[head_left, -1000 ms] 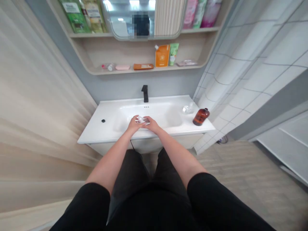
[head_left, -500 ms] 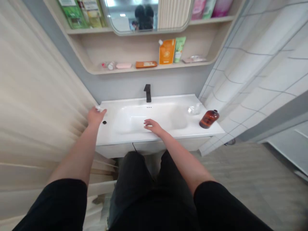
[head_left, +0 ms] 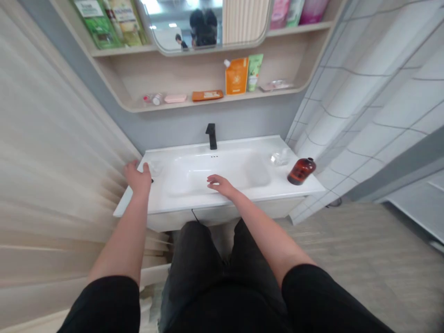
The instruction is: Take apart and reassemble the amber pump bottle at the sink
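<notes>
My left hand (head_left: 138, 179) is open over the left end of the white counter (head_left: 157, 200), thumb and fingers apart and nothing in it. Just right of its thumb lies a small clear object (head_left: 156, 168), too faint to name. A small black round piece (head_left: 151, 181) shows beside the same hand, partly covered. My right hand (head_left: 221, 186) hovers over the front of the white basin (head_left: 229, 166), its fingers loosely curved, thumb apart, holding nothing. Behind the basin stands a black faucet (head_left: 212, 137).
At the counter's right end are an amber bottle (head_left: 301, 171) without a cap and a crumpled-looking clear object (head_left: 279, 158). A shelf above holds an orange pouch (head_left: 237, 77), a green tube (head_left: 255, 72) and a pink bar (head_left: 175, 98). A pale curtain (head_left: 52, 152) hangs left.
My left hand has let go of the small clear object, which now lies on the counter, and its fingers have spread. My right hand stays nearly still.
</notes>
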The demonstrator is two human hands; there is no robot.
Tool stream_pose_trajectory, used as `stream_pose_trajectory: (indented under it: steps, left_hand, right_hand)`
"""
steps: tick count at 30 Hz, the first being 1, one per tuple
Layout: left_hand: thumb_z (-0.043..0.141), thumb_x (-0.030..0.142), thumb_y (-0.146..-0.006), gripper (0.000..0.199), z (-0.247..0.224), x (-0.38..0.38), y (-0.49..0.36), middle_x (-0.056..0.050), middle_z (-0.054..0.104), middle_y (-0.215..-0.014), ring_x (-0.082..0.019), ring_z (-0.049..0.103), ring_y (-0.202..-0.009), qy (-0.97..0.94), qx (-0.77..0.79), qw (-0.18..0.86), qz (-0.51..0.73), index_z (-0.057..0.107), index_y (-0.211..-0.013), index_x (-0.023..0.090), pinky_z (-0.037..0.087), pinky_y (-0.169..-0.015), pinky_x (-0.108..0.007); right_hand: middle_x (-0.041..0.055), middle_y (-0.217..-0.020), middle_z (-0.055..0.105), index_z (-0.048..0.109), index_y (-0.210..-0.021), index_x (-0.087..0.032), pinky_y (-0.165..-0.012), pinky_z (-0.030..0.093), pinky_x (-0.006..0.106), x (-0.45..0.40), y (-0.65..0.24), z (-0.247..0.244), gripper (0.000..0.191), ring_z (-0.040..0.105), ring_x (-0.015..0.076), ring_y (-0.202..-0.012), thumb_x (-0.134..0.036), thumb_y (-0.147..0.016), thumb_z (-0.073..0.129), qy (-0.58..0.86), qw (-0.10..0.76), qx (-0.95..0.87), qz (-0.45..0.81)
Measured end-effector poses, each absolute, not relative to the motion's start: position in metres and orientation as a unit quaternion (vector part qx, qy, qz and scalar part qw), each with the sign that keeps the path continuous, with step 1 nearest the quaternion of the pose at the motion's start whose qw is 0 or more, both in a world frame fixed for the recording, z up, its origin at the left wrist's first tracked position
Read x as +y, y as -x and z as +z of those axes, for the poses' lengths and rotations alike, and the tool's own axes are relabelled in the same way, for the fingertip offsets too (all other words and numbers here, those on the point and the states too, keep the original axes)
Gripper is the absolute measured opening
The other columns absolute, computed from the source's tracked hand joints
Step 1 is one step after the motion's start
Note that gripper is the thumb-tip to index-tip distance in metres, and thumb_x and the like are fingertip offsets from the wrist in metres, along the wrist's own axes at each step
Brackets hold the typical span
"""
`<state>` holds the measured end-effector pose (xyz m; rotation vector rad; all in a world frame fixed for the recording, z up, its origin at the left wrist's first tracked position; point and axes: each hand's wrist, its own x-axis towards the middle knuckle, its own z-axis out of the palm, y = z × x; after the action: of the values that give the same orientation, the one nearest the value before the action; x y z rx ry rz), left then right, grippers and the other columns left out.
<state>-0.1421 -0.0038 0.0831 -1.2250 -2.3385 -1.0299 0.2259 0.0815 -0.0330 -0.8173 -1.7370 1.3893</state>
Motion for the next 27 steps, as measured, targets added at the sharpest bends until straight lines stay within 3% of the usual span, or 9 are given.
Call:
stream_pose_trajectory:
  steps: [1, 3, 5, 6, 11, 16, 20, 23, 27]
  left_hand:
    - [0.048, 0.033, -0.112, 0.04, 0.076, -0.012, 0.126, -0.021, 0.073, -0.135, -0.031, 0.066, -0.13, 0.458, -0.809, 0.153, -0.334, 0.065, -0.136, 0.007, 0.051, -0.112, -0.046]
    - [0.047, 0.042, -0.114, 0.04, 0.058, -0.024, 0.09, -0.011, 0.079, -0.105, -0.024, 0.072, -0.104, 0.53, -0.789, 0.105, -0.293, 0.076, -0.108, 0.015, 0.054, -0.098, -0.035]
    - [0.052, 0.055, -0.111, 0.052, 0.037, -0.026, 0.054, -0.009, 0.077, -0.082, -0.025, 0.073, -0.087, 0.588, -0.774, 0.044, -0.232, 0.077, -0.081, 0.02, 0.053, -0.085, -0.033]
    - [0.049, 0.059, -0.112, 0.058, 0.029, -0.025, 0.039, -0.01, 0.078, -0.081, -0.027, 0.074, -0.088, 0.618, -0.767, 0.008, -0.172, 0.078, -0.077, 0.021, 0.053, -0.083, -0.034]
    - [0.037, 0.064, -0.111, 0.069, 0.013, -0.013, 0.004, -0.021, 0.085, -0.11, -0.038, 0.079, -0.111, 0.651, -0.757, -0.045, 0.005, 0.091, -0.099, 0.021, 0.056, -0.091, -0.042]
    - [0.035, 0.06, -0.111, 0.067, 0.017, -0.014, 0.009, -0.02, 0.085, -0.118, -0.039, 0.079, -0.116, 0.658, -0.751, -0.051, 0.013, 0.09, -0.109, 0.022, 0.058, -0.094, -0.044]
    - [0.037, 0.066, -0.109, 0.069, 0.016, -0.013, 0.009, -0.021, 0.085, -0.118, -0.041, 0.078, -0.117, 0.658, -0.751, -0.049, 0.017, 0.088, -0.109, 0.021, 0.058, -0.095, -0.045]
    - [0.037, 0.064, -0.109, 0.067, 0.016, -0.01, 0.007, -0.021, 0.085, -0.119, -0.04, 0.078, -0.117, 0.658, -0.751, -0.058, 0.031, 0.088, -0.11, 0.021, 0.059, -0.095, -0.045]
    - [0.037, 0.061, -0.11, 0.064, 0.017, -0.009, 0.005, -0.021, 0.085, -0.118, -0.039, 0.079, -0.116, 0.659, -0.748, -0.063, 0.037, 0.087, -0.11, 0.021, 0.059, -0.094, -0.044]
  right_hand:
    - [0.0062, -0.121, 0.082, 0.078, -0.117, -0.025, -0.106, 0.059, 0.043, 0.081, -0.225, -0.033, 0.034, 0.078, 0.0222, -0.106, -0.033, -0.086, 0.089, 0.323, 0.376, -0.683, 0.536]
    - [0.0054, -0.117, 0.083, 0.079, -0.113, -0.024, -0.104, 0.059, 0.041, 0.081, -0.226, -0.03, 0.028, 0.077, 0.022, -0.104, -0.032, -0.088, 0.087, 0.334, 0.37, -0.699, 0.513]
    - [0.0047, -0.11, 0.083, 0.08, -0.107, -0.023, -0.1, 0.059, 0.039, 0.079, -0.226, -0.026, 0.02, 0.076, 0.0217, -0.1, -0.031, -0.09, 0.085, 0.35, 0.355, -0.723, 0.478]
    - [0.0044, -0.106, 0.083, 0.08, -0.105, -0.022, -0.097, 0.059, 0.038, 0.078, -0.226, -0.023, 0.017, 0.076, 0.0215, -0.097, -0.03, -0.091, 0.084, 0.359, 0.345, -0.736, 0.459]
    - [0.0048, -0.102, 0.084, 0.083, -0.102, -0.021, -0.092, 0.058, 0.035, 0.06, -0.223, -0.01, 0.011, 0.075, 0.0212, -0.092, -0.023, -0.092, 0.082, 0.38, 0.283, -0.804, 0.359]
    - [0.0065, -0.112, 0.086, 0.084, -0.112, -0.023, -0.1, 0.058, 0.037, 0.04, -0.248, 0.025, 0.019, 0.077, 0.0254, -0.106, -0.023, -0.093, 0.083, 0.353, 0.297, -0.856, 0.233]
    - [0.0074, -0.122, 0.085, 0.084, -0.122, -0.025, -0.109, 0.055, 0.041, 0.066, -0.327, 0.093, 0.024, 0.075, 0.0292, -0.117, -0.034, -0.102, 0.076, 0.403, 0.296, -0.862, 0.088]
    - [0.0109, -0.125, 0.084, 0.085, -0.128, -0.023, -0.109, 0.054, 0.041, 0.118, -0.401, 0.146, 0.032, 0.073, 0.0322, -0.119, -0.034, -0.099, 0.075, 0.518, 0.155, -0.841, -0.019]
    - [0.015, -0.144, 0.077, 0.081, -0.142, -0.026, -0.112, 0.051, 0.046, 0.194, -0.474, 0.182, 0.05, 0.069, 0.0368, -0.132, -0.036, -0.093, 0.085, 0.613, -0.076, -0.781, -0.092]
